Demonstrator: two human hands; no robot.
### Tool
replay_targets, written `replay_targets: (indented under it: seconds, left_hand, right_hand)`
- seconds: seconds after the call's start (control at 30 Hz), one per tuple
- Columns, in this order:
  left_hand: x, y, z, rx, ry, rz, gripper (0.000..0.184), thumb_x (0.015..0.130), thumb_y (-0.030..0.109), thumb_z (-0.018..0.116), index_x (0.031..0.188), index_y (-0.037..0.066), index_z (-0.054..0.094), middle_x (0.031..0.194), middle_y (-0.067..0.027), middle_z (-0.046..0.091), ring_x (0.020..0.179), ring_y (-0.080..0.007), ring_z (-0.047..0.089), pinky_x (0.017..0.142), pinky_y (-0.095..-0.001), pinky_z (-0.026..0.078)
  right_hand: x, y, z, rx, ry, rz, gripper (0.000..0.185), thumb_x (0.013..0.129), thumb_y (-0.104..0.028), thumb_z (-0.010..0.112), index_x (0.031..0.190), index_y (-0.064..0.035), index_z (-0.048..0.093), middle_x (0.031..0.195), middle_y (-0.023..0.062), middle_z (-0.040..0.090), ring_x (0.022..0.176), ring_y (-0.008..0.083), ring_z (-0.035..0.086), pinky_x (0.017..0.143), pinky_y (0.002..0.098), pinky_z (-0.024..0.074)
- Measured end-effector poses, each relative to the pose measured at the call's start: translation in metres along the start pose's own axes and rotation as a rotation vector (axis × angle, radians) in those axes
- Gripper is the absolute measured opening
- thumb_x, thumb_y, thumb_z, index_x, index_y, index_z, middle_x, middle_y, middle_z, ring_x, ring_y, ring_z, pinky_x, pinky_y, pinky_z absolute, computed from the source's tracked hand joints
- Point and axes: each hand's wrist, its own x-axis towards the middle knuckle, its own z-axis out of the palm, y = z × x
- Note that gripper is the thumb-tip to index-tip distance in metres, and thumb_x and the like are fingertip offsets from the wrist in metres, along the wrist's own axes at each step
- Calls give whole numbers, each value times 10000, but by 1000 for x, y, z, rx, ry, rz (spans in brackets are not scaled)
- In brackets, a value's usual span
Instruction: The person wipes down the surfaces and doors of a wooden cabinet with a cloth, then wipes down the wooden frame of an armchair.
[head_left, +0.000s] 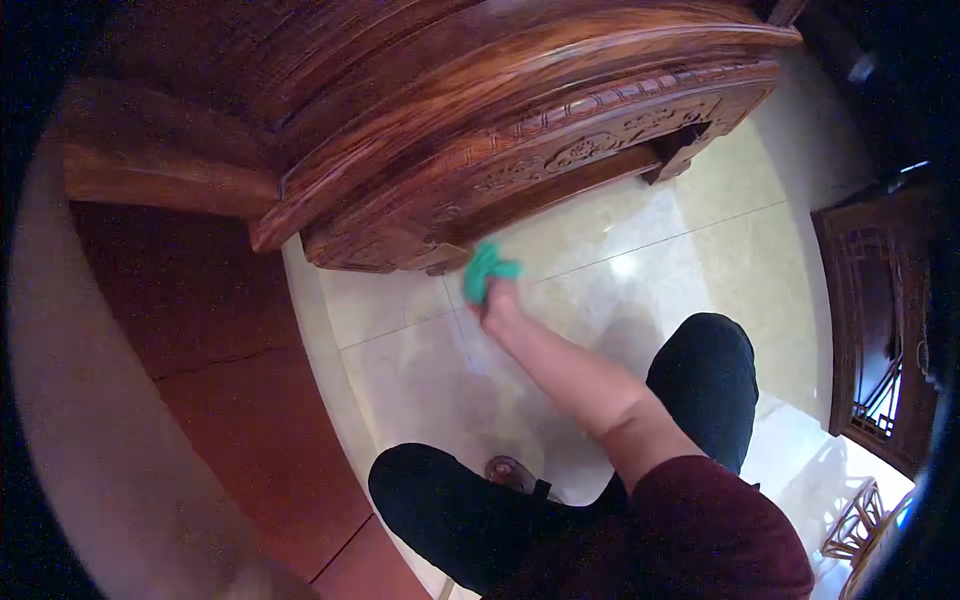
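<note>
My right hand [497,300] is closed around a bunched green cloth [487,270], both slightly blurred. It is low over the tiled floor, beside the foot of a carved dark wooden piece of furniture [590,120]. The cloth is close to the wooden foot [447,262], but I cannot tell if they touch. My bare forearm reaches up from a maroon sleeve. I cannot make out my left hand anywhere in view.
Shiny pale tiles [560,240] cover the floor between my dark-trousered knees and the furniture. A reddish-brown panel [240,400] runs along the left. A dark lattice-fronted cabinet [880,330] is at the right, with a rattan-like seat [855,530] below it.
</note>
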Motion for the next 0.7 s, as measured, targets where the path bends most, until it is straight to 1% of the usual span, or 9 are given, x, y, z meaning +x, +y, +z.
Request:
replay_targets:
  seconds: [0.03, 0.13, 0.23, 0.4, 0.47, 0.53, 0.6, 0.63, 0.7]
  left_hand:
    - [-2, 0, 0, 3, -3, 2, 480, 703, 190, 589, 1154, 41, 519, 1165, -192, 500, 1076, -306, 478, 938, -402, 351]
    - [-1, 0, 2, 14, -10, -2, 480, 700, 185, 591, 1153, 42, 521, 1169, -192, 499, 1079, -308, 477, 941, -403, 349]
    - [1, 0, 3, 17, -21, 1, 481, 697, 180, 592, 1153, 43, 524, 1172, -192, 498, 1082, -310, 475, 943, -404, 346]
    - [-1, 0, 1, 21, -6, -9, 482, 692, 171, 595, 1152, 45, 527, 1178, -192, 496, 1088, -314, 472, 948, -406, 343]
    - [-2, 1, 2, 19, -8, -12, 482, 690, 168, 596, 1151, 46, 529, 1181, -192, 496, 1091, -315, 471, 950, -407, 342]
    - [-1, 1, 3, 19, -6, -13, 483, 687, 164, 597, 1151, 47, 530, 1183, -191, 495, 1093, -316, 470, 952, -407, 340]
    - [0, 1, 3, 18, -1, -12, 483, 685, 161, 598, 1151, 48, 532, 1186, -191, 495, 1095, -318, 469, 954, -408, 339]
    - [0, 1, 4, 20, -2, -9, 484, 684, 159, 599, 1151, 48, 533, 1187, -191, 494, 1096, -319, 468, 954, -409, 338]
    - [-2, 3, 6, 19, -4, -9, 484, 682, 156, 600, 1150, 49, 534, 1189, -191, 494, 1099, -320, 467, 956, -409, 337]
  right_hand:
    - [11, 17, -1, -80, -52, 108, 163, 870, -216, 397, 981, -156, 501, 885, 69, 556, 710, 206, 545, 566, 332, 478]
    - [53, 77, 37, -104, 127, 184, 183, 871, -223, 390, 1004, -143, 487, 955, 102, 529, 818, 236, 532, 642, 404, 487]
    - [88, 76, 55, 295, 134, 439, 195, 859, -224, 390, 994, -116, 481, 986, 138, 507, 868, 283, 506, 675, 443, 481]
    - [10, -52, 61, 64, 31, 297, 270, 867, -277, 356, 955, -55, 481, 926, 147, 521, 811, 323, 507, 658, 451, 479]
    - [43, -107, 33, 83, -271, 164, 326, 886, -320, 331, 962, -44, 489, 899, 139, 537, 796, 309, 526, 657, 426, 483]
    - [106, -170, 11, -502, -268, -712, 334, 873, -283, 359, 1058, -42, 497, 963, 143, 566, 839, 285, 545, 746, 417, 458]
    - [114, -189, 7, -1082, -86, -1378, 345, 839, -252, 401, 1075, -36, 530, 991, 157, 581, 881, 287, 554, 808, 444, 430]
    - [116, -191, 1, -1376, 96, -1588, 337, 812, -239, 429, 1044, -31, 558, 987, 168, 581, 901, 302, 555, 825, 475, 414]
    - [86, -178, 6, -2011, 208, -1474, 354, 774, -237, 467, 1041, -40, 590, 1038, 185, 570, 978, 331, 531, 861, 516, 387]
